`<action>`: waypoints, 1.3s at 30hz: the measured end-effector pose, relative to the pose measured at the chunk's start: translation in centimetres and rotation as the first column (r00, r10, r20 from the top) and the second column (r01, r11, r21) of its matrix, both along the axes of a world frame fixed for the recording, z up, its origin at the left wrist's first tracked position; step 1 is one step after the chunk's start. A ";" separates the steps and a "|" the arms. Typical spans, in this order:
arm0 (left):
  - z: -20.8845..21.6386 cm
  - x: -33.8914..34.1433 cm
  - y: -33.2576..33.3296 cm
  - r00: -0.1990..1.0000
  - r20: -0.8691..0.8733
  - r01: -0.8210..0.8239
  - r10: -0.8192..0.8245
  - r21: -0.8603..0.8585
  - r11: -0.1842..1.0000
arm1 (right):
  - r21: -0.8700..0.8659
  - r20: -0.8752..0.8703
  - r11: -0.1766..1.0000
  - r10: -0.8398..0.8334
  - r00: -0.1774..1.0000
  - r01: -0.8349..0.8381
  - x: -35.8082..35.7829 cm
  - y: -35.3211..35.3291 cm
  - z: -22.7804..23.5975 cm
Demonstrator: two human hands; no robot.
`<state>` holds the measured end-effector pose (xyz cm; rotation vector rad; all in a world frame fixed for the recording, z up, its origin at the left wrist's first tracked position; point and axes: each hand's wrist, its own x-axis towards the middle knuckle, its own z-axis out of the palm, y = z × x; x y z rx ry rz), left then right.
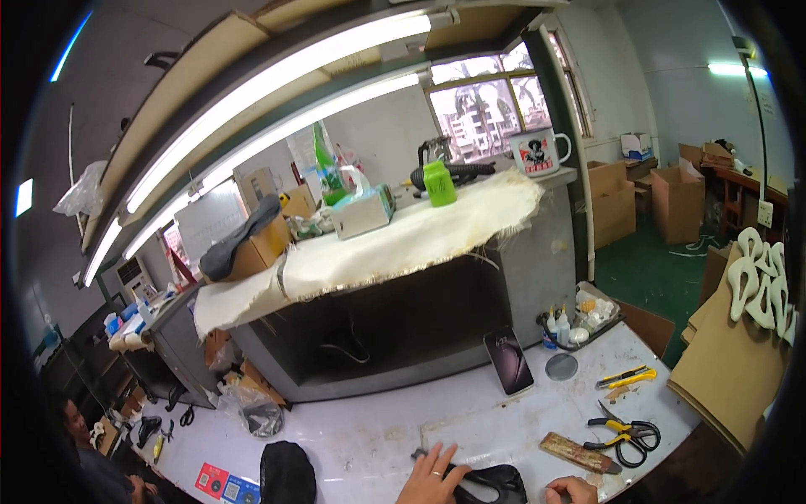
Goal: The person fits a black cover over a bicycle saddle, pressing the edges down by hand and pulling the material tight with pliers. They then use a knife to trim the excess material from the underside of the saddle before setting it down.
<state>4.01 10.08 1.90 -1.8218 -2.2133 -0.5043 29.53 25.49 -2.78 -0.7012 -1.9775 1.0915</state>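
Fluorescent tubes arc across the upper left of the frame above a grey cabinet draped with cream cloth (403, 239), where a green bottle (439, 183) and a printed mug (537, 154) stand near the window. Below it runs my white, stained workbench (378, 437).

At the bottom centre my left hand (432, 480) lies flat, fingers spread and a ring showing, with its fingertips on the near end of a black shoe piece (495, 483). My right hand (571, 490) peeks in at the bottom edge just right of that piece; only the knuckles show, so I cannot tell whether those fingers are curled, pinching or loose.

As for progress, I judge the work on the black piece is barely underway: I am steadying it, and no tool is in either hand. The yellow-handled pliers (621, 427) and black scissors (638, 438) rest untouched at lower right, beside a worn wooden block (579, 454). A yellow utility knife (625, 378) lies further up, near a tray of small glue bottles (579, 317) and a round lid (561, 366). A phone (508, 361) leans against the cabinet. Another black shoe form (287, 472) sits at lower left.
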 end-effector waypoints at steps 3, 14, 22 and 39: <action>0.1 -0.1 -1.6 0.971 0.236 0.040 -0.034 -0.024 0.999 | 0.021 -0.011 1.000 0.002 1.000 -0.002 0.1 -0.1 -0.4; -3.0 5.4 -9.0 0.908 0.138 -0.410 0.396 0.094 0.907 | 0.027 -0.017 1.000 0.014 1.000 -0.014 -0.1 -0.3 -0.3; -7.8 6.6 -10.7 0.985 0.089 -0.173 0.149 0.591 0.788 | 0.137 -0.057 0.987 -0.078 0.995 0.086 0.2 -0.2 -2.7; -7.7 7.1 -10.3 0.986 0.070 -0.160 0.152 0.657 0.736 | 0.403 0.126 0.914 -0.102 0.987 0.044 1.3 0.9 -5.4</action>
